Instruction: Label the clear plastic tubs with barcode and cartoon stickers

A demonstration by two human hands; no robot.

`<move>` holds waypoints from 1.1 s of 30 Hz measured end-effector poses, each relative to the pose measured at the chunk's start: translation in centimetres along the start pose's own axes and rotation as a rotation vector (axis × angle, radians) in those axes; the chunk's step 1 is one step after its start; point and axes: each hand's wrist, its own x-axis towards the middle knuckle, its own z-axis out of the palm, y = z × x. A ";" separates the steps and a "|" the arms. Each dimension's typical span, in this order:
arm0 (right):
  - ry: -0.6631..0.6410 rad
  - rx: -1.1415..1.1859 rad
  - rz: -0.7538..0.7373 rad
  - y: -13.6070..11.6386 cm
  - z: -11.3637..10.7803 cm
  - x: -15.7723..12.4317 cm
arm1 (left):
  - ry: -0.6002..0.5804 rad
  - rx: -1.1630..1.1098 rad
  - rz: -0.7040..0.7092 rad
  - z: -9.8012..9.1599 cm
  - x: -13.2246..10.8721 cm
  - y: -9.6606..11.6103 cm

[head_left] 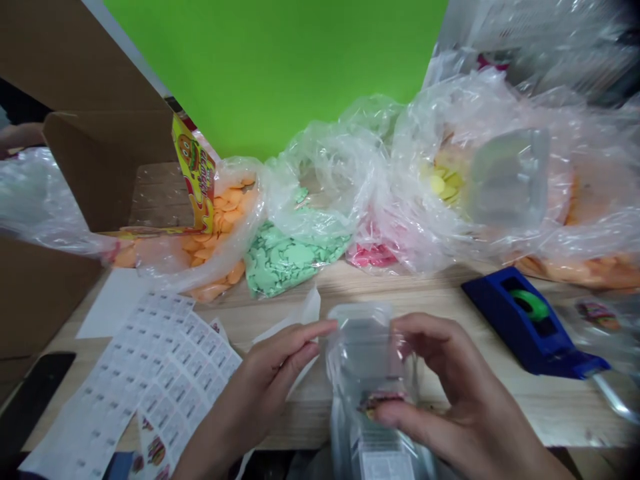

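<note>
A clear plastic clamshell pack [367, 340] is close in front of me, at the table's near edge. It carries a small burger-like sticker and a white label [387, 465]. My right hand [450, 387] grips its right side, with the thumb over the sticker and the fingers curled at the upper edge. More clear packs seem stacked beneath it, though their number cannot be made out. My left hand [270, 377] reaches in from the left with fingers stretched out; its index fingertip is at the pack's left edge. A loose white paper [305, 313] lies behind that hand.
Label sheets [165, 373] lie at left beside a black phone-like object [43, 387]. A blue tape dispenser [530, 327] stands at right. Behind are bags of orange [230, 213], green [295, 257] and pink pieces [373, 243], plus an open carton [120, 167]. Another person's hand [23, 137] shows far left.
</note>
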 end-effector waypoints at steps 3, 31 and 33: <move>-0.010 0.434 0.094 0.2 -1.0 -0.1 | -0.137 0.061 0.044 -0.2 0.0 -0.2; -0.312 -0.450 -0.329 1.3 1.0 2.1 | 0.402 -0.367 -0.293 -6.3 -1.8 1.4; -0.229 -0.376 -0.419 0.5 0.8 3.0 | 0.272 -0.635 -0.305 -7.2 -1.4 2.5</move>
